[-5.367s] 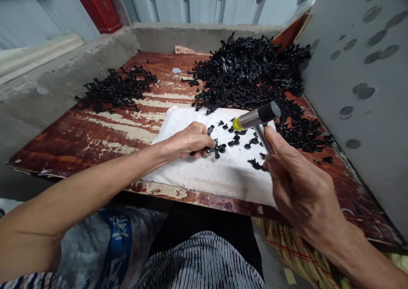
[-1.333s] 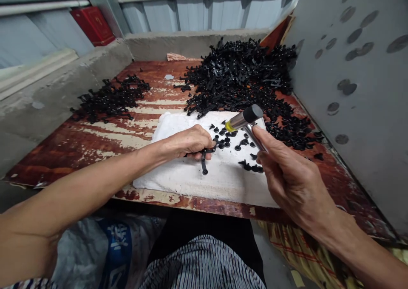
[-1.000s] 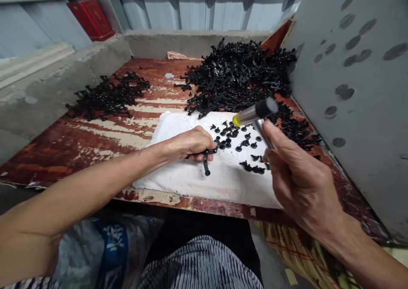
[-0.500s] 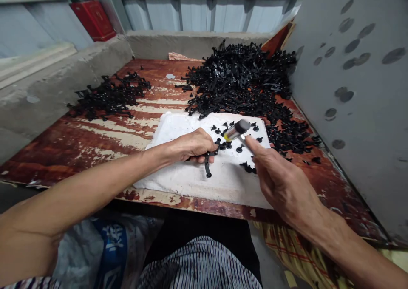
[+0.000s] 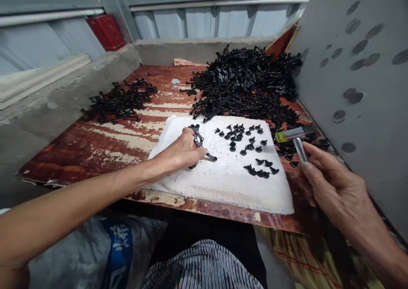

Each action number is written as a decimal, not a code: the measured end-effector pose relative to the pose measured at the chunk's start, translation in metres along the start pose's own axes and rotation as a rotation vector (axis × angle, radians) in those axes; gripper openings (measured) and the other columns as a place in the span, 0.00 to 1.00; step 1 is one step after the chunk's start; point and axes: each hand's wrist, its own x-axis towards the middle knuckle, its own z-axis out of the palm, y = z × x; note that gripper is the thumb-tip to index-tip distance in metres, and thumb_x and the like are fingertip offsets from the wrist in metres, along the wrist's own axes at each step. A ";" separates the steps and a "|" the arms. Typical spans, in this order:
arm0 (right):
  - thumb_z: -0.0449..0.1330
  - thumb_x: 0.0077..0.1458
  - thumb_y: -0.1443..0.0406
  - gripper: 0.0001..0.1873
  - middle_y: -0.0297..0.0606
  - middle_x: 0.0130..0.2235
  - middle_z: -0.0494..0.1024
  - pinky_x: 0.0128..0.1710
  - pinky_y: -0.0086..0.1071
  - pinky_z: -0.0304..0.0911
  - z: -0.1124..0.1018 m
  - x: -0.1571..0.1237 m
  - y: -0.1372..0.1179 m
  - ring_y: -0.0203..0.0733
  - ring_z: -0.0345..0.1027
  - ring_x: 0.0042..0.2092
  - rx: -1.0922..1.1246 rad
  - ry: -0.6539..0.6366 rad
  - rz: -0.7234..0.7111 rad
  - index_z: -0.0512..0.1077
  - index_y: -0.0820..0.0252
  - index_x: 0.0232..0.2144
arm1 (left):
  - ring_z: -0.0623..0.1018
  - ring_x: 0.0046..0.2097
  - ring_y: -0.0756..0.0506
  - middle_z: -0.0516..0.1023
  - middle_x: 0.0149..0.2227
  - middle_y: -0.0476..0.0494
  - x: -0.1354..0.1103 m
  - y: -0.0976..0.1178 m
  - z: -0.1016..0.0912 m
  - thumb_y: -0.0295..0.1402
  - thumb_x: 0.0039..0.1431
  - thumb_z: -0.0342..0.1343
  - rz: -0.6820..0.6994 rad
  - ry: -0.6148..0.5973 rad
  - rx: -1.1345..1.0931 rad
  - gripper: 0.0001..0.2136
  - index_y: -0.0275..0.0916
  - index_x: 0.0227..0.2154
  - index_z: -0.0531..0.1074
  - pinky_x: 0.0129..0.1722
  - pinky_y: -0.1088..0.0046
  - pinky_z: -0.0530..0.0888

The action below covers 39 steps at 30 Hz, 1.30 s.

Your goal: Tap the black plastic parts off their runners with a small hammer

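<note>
My left hand [image 5: 186,152] is closed around a black jointed linkage part [image 5: 197,137], whose arms stick out past the thumb and fingers over a white pad [image 5: 219,187]. In my right hand [image 5: 331,182] is a small mallet [image 5: 295,133] with a metal handle, one yellow face and one black face. The mallet is raised at the pad's right side, apart from the linkage. Several small black round-based pegs [image 5: 243,152] stand or lie on the pad between my hands. A cluster of them [image 5: 257,172] lies near its right side.
A large heap of black parts [image 5: 242,80] covers the back right of the worn red-brown board [image 5: 111,146]. A smaller pile of black linkages [image 5: 121,102] lies at the left. A spotted grey panel [image 5: 350,68] rises at the right. Behind stands a low concrete ledge [image 5: 165,51].
My right hand has swung the mallet away to the right, off the pad's middle. My left hand has shifted slightly left with the linkage, now turned. The view has moved a little.
</note>
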 end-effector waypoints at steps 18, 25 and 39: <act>0.73 0.32 0.59 0.29 0.28 0.22 0.66 0.09 0.20 0.49 -0.007 0.006 0.009 0.28 0.50 0.17 0.541 -0.031 0.520 0.74 0.50 0.42 | 0.66 0.50 0.39 0.70 0.46 0.36 0.016 -0.004 -0.016 0.31 0.63 0.45 0.807 -0.119 0.896 0.08 0.37 0.33 0.69 0.49 0.58 0.63; 0.72 0.36 0.59 0.28 0.28 0.23 0.66 0.09 0.20 0.48 -0.010 0.006 0.012 0.28 0.50 0.17 0.546 -0.040 0.493 0.73 0.53 0.44 | 0.62 0.25 0.49 0.63 0.23 0.51 0.028 0.026 -0.007 0.35 0.64 0.42 0.648 -0.226 0.736 0.10 0.40 0.29 0.63 0.30 0.71 0.59; 0.71 0.37 0.58 0.26 0.27 0.22 0.65 0.09 0.21 0.48 -0.009 0.007 0.012 0.28 0.49 0.16 0.540 -0.045 0.490 0.72 0.53 0.42 | 0.65 0.30 0.49 0.65 0.26 0.48 0.038 0.025 0.018 0.30 0.64 0.40 0.653 -0.183 0.695 0.11 0.39 0.26 0.61 0.35 0.71 0.64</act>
